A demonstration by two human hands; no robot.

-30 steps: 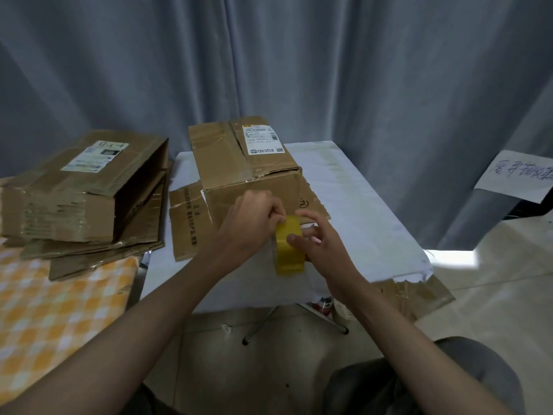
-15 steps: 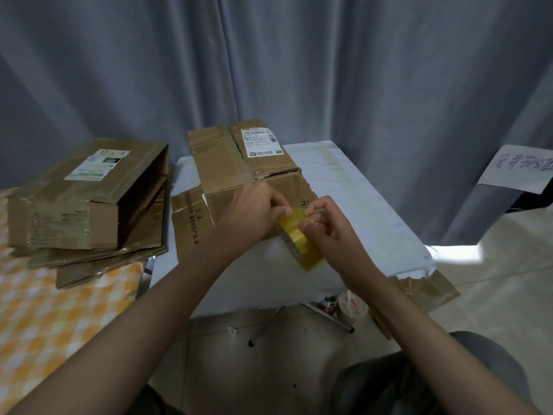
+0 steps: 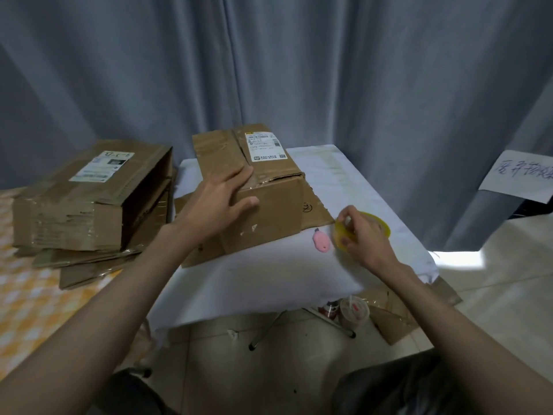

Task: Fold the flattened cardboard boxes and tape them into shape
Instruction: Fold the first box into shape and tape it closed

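Assembled cardboard box (image 3: 254,190): on the white counter (image 3: 269,274), atop flattened cardboard. Left hand (image 3: 223,199): fingers spread flat over its near top corner, likely to steady it. Right hand (image 3: 363,235): fingers curled round the yellow tape roll (image 3: 378,223), low at the counter beside a pink cutter (image 3: 321,240). Stack of boxes (image 3: 89,199): left, well apart, probably awaiting work.

Illumination is dim and cool overall. A bright overexposed strip of light (image 3: 457,259) falls on the floor at right, below the curtain (image 3: 299,70) hem. Shadows are soft and diffuse. Wide-angle distortion bows the frame edges. Detail is soft throughout, with slight blur on the right hand (image 3: 363,238).
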